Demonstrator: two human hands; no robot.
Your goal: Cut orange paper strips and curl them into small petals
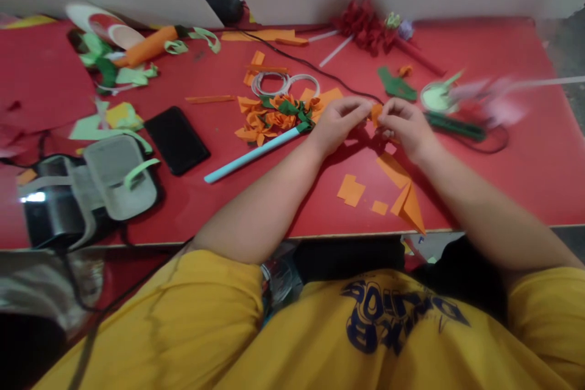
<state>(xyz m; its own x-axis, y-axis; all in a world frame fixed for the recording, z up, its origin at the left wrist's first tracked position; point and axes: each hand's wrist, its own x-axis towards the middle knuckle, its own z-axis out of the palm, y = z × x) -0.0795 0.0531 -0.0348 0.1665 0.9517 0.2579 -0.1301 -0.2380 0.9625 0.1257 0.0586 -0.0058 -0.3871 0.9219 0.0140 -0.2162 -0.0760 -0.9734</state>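
Note:
Between the fingertips of my left hand and my right hand is a small piece of orange paper. Both hands pinch it, above the red table. Just left of my left hand lies a bunch of orange paper flowers with green leaves and a light blue stem. Below the hands are orange paper scraps and a folded orange paper strip. A dark green stick-like tool lies right of my right hand, its kind unclear.
A black phone and an open zip case lie at left. Rolls of white tape sit behind the flowers. Red paper flowers stand by the wall. A black cable crosses the red table.

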